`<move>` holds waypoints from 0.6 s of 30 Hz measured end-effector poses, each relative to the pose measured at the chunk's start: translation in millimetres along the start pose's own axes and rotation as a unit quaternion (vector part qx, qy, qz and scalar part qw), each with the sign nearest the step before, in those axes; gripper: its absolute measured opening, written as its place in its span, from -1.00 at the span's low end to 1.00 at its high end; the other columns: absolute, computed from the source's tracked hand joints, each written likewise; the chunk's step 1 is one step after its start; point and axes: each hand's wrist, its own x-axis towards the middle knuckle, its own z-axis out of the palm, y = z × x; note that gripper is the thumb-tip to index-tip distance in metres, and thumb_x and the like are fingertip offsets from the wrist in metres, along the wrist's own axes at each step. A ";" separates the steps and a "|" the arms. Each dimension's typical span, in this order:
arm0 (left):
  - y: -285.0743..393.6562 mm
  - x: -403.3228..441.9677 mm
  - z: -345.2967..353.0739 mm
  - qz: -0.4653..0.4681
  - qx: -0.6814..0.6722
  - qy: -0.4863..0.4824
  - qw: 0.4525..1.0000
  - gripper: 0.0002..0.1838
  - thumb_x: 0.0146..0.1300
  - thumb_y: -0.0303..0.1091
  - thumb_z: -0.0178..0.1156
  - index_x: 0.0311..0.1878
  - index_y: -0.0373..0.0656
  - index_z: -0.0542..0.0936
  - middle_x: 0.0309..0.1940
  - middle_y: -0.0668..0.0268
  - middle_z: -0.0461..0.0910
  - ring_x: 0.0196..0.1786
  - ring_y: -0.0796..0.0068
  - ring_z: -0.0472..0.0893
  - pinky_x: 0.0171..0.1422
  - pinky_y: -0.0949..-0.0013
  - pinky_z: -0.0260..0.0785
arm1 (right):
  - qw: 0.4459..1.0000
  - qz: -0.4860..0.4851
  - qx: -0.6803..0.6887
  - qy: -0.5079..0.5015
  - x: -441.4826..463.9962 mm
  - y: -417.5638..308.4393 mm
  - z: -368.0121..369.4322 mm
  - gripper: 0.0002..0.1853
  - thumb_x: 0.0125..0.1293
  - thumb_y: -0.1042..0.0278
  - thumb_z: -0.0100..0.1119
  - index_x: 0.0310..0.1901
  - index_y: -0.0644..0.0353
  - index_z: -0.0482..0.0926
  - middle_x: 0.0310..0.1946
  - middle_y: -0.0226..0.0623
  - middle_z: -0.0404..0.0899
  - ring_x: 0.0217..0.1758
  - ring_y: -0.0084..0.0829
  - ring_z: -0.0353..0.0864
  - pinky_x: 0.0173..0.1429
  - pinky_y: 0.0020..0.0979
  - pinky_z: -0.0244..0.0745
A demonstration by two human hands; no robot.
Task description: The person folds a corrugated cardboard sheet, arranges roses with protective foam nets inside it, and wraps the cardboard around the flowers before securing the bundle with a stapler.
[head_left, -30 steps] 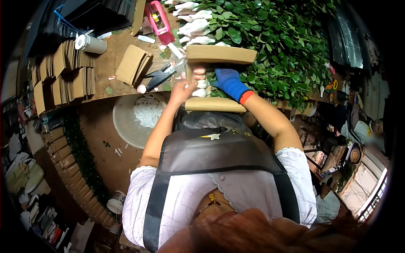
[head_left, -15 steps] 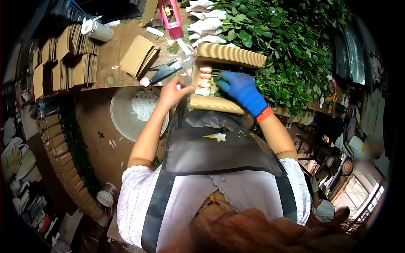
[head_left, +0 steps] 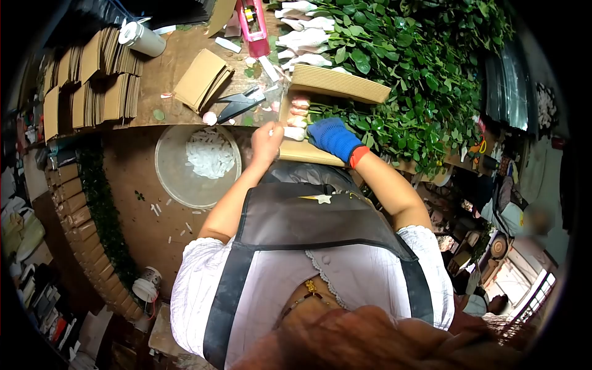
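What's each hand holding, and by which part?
The left hand seems to pinch the white bud net by its near end; the blue-gloved right hand sits at the other end, grip hidden.

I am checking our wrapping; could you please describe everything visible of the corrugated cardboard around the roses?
The corrugated cardboard is tan, finely ridged, its far flap raised. It lies open, near flap beside the apron, rose heads between. The left hand and gloved right hand are at its near side; contact is unclear.
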 end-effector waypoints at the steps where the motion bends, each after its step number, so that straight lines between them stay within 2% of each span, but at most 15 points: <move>1: 1.9 -3.9 -8.1 0.029 0.014 0.032 0.999 -0.69 0.27 -0.22 0.20 -0.49 -0.26 0.54 -0.66 0.14 0.43 -0.56 0.47 0.42 -0.40 0.28 0.30 | 1.000 -0.006 0.003 0.003 -0.4 -0.7 1.7 -0.73 0.35 0.26 0.07 -0.18 0.17 0.76 -0.19 -0.08 0.76 -0.10 -0.13 0.77 -0.11 -0.13 0.63; 3: -3.1 -8.2 -39.1 0.086 0.044 0.095 0.991 -0.69 0.25 -0.20 0.19 -0.48 -0.25 0.57 -0.64 0.09 0.48 -0.57 0.38 0.45 -0.40 0.24 0.33 | 0.999 -0.002 -0.036 0.001 1.1 -2.9 4.1 -0.75 0.36 0.21 0.10 -0.20 0.12 0.74 -0.20 -0.10 0.76 -0.12 -0.14 0.77 -0.09 -0.11 0.62; 5: 21.8 -19.5 -92.4 0.057 0.308 0.044 0.949 -0.69 0.21 -0.14 0.23 -0.46 -0.21 0.63 -0.51 0.06 0.62 -0.48 0.26 0.55 -0.29 0.17 0.39 | 0.996 -0.007 -0.088 -0.017 7.0 -4.7 8.8 -0.77 0.37 0.21 0.11 -0.19 0.08 0.74 -0.19 -0.12 0.76 -0.13 -0.15 0.76 -0.11 -0.10 0.62; 6: 14.7 -23.7 -120.0 0.052 0.457 -0.013 0.888 -0.69 0.19 -0.11 0.26 -0.46 -0.18 0.65 -0.45 0.10 0.67 -0.39 0.24 0.59 -0.21 0.15 0.40 | 0.992 -0.013 -0.119 -0.032 13.8 -5.9 12.1 -0.77 0.37 0.23 0.11 -0.17 0.07 0.75 -0.19 -0.14 0.76 -0.13 -0.16 0.77 -0.12 -0.09 0.63; 7: 10.6 -27.9 -139.8 0.044 0.592 -0.072 0.801 -0.68 0.17 -0.07 0.29 -0.46 -0.14 0.66 -0.38 0.14 0.71 -0.30 0.22 0.63 -0.14 0.13 0.42 | 0.988 -0.017 -0.149 -0.046 19.0 -8.8 14.1 -0.77 0.37 0.24 0.10 -0.15 0.06 0.75 -0.18 -0.15 0.77 -0.13 -0.17 0.77 -0.14 -0.09 0.63; 8: 20.5 -31.4 -148.0 0.047 0.625 -0.082 0.775 -0.70 0.14 -0.04 0.37 -0.39 -0.10 0.69 -0.33 0.21 0.74 -0.18 0.21 0.64 -0.03 0.17 0.39 | 0.984 -0.021 -0.160 -0.072 19.7 -14.0 7.0 -0.75 0.38 0.27 0.07 -0.10 0.04 0.75 -0.13 -0.17 0.76 -0.10 -0.19 0.77 -0.15 -0.09 0.63; 11: 1.4 -4.1 -119.4 0.120 0.365 -0.089 0.919 -0.60 0.16 -0.01 0.42 -0.14 -0.14 0.65 -0.35 0.24 0.70 -0.11 0.09 0.60 0.03 0.02 0.36 | 0.975 -0.037 -0.186 -0.119 15.9 -25.3 -19.4 -0.70 0.42 0.31 0.02 0.03 -0.04 0.73 -0.03 -0.25 0.75 -0.04 -0.26 0.77 -0.15 -0.08 0.63; 12: 4.9 7.0 -97.9 0.055 0.227 -0.133 0.963 -0.48 0.13 0.00 0.45 0.01 -0.15 0.58 -0.21 0.18 0.66 0.00 0.08 0.58 0.10 0.01 0.37 | 0.973 -0.052 -0.192 -0.117 15.7 -25.3 -21.1 -0.70 0.43 0.30 0.01 0.04 -0.07 0.73 -0.02 -0.28 0.75 -0.03 -0.27 0.77 -0.15 -0.07 0.64; 13: 10.5 18.4 -72.4 -0.009 0.083 -0.173 0.981 -0.34 0.10 0.01 0.49 0.15 -0.17 0.51 -0.07 0.13 0.63 0.11 0.08 0.55 0.17 0.00 0.38 | 0.971 -0.064 -0.199 -0.114 15.1 -24.7 -21.8 -0.69 0.43 0.29 0.01 0.06 -0.10 0.72 0.00 -0.31 0.75 -0.02 -0.28 0.77 -0.14 -0.05 0.64; 14: 11.2 26.8 -47.4 0.039 0.045 -0.185 0.981 -0.18 0.05 0.06 0.52 0.26 -0.17 0.40 0.07 0.06 0.52 0.23 0.04 0.46 0.29 0.00 0.32 | 0.979 -0.088 -0.178 -0.041 10.9 -19.4 -15.1 -0.69 0.46 0.27 -0.02 0.05 -0.17 0.71 0.01 -0.33 0.75 -0.02 -0.22 0.77 -0.07 -0.06 0.64; 15: 5.9 34.2 -26.6 0.088 0.006 -0.195 0.977 -0.02 -0.01 0.11 0.55 0.37 -0.18 0.29 0.22 -0.02 0.41 0.36 0.00 0.37 0.40 0.01 0.25 | 0.987 -0.084 -0.135 -0.012 10.5 -16.4 -11.0 -0.73 0.41 0.25 0.02 -0.04 -0.07 0.73 -0.06 -0.25 0.75 -0.06 -0.18 0.77 -0.10 -0.06 0.64; 16: -5.8 44.1 -13.2 0.148 0.132 -0.195 0.960 0.09 -0.08 0.13 0.57 0.42 -0.19 0.23 0.30 -0.05 0.29 0.41 -0.05 0.28 0.47 -0.01 0.15 | 0.992 -0.079 -0.093 0.018 10.9 -11.9 -8.7 -0.74 0.37 0.24 0.06 -0.13 0.04 0.75 -0.13 -0.16 0.75 -0.11 -0.14 0.77 -0.12 -0.06 0.63; 17: 0.0 49.5 -6.0 0.206 0.257 -0.191 0.925 0.20 -0.15 0.16 0.60 0.46 -0.20 0.16 0.39 -0.09 0.17 0.46 -0.10 0.19 0.54 -0.03 0.05 | 0.994 -0.062 -0.089 -0.010 15.3 -8.4 -7.2 -0.74 0.35 0.17 0.09 -0.18 0.09 0.73 -0.19 -0.10 0.74 -0.14 -0.09 0.75 -0.11 -0.05 0.62; 18: 5.6 51.4 -5.3 0.157 0.233 -0.222 0.934 0.23 -0.22 0.18 0.60 0.44 -0.25 0.19 0.45 -0.21 0.04 0.48 -0.32 0.06 0.58 -0.17 -0.07 | 0.995 -0.044 -0.086 -0.038 19.7 -4.7 -5.5 -0.71 0.33 0.11 0.12 -0.24 0.13 0.72 -0.24 -0.04 0.74 -0.17 -0.03 0.74 -0.10 -0.04 0.61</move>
